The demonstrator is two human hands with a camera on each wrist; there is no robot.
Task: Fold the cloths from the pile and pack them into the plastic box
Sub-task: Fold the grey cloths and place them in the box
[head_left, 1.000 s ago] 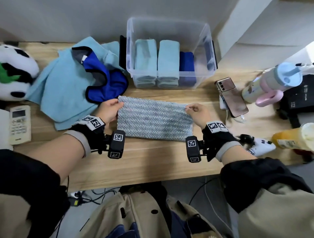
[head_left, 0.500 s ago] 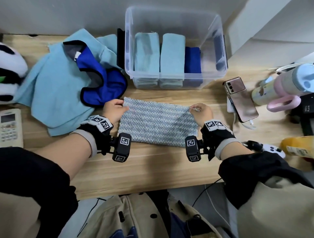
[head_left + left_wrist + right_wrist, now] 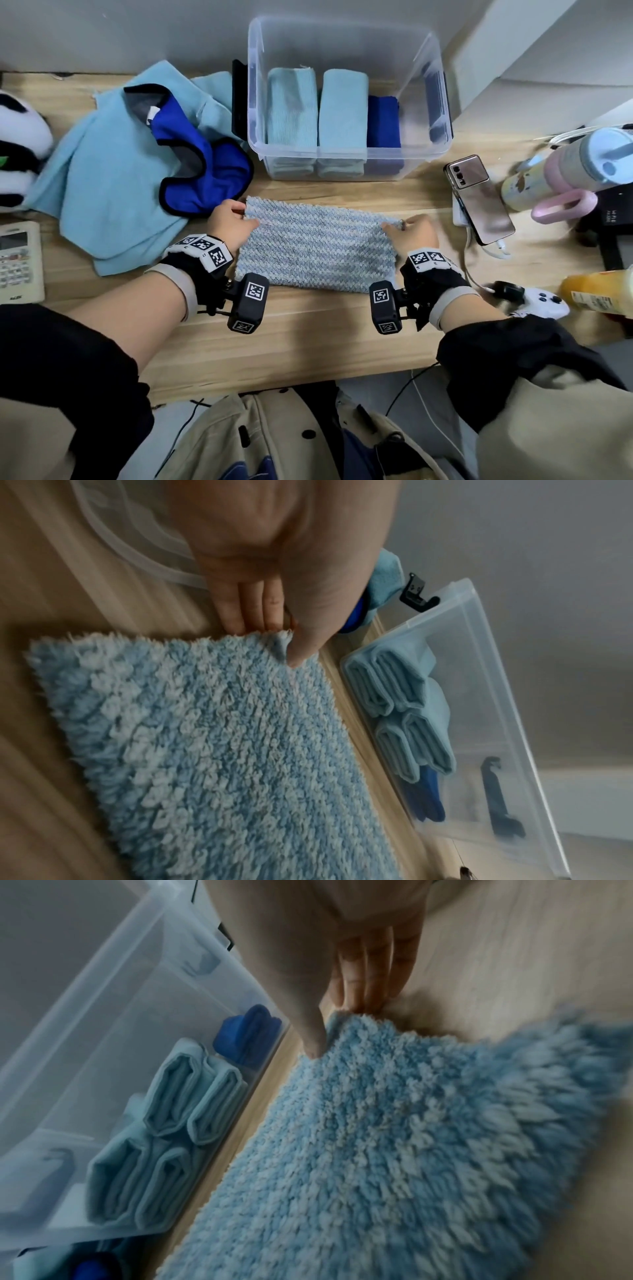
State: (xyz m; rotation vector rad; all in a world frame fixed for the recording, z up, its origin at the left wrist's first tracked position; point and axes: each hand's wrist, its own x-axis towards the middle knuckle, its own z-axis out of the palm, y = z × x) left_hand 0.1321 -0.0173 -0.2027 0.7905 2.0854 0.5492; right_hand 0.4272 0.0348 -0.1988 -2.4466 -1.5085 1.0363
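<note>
A fluffy blue-and-white cloth [image 3: 317, 245] lies flat on the wooden table, just in front of the clear plastic box [image 3: 346, 44]. My left hand [image 3: 231, 222] pinches its far left corner, thumb on top [image 3: 301, 647]. At the far right corner my right hand [image 3: 412, 229] pinches the cloth [image 3: 394, 1137] the same way. Inside the box stand two folded light blue cloths [image 3: 318, 109] and a dark blue one [image 3: 383, 121]. To the left lies the pile [image 3: 113, 178] of light blue cloths with a dark blue, black-edged one on top.
A phone [image 3: 479, 198] on a cable lies right of the cloth, with a pastel bottle [image 3: 565, 171], a game controller [image 3: 534, 301] and an orange bottle [image 3: 599, 291] beyond it. A remote [image 3: 17, 263] and a panda plush [image 3: 20, 147] sit at the left edge.
Both hands keep their pinch on the far corners of the fluffy cloth and have shifted slightly toward the box. The cloth stays flat on the table.
</note>
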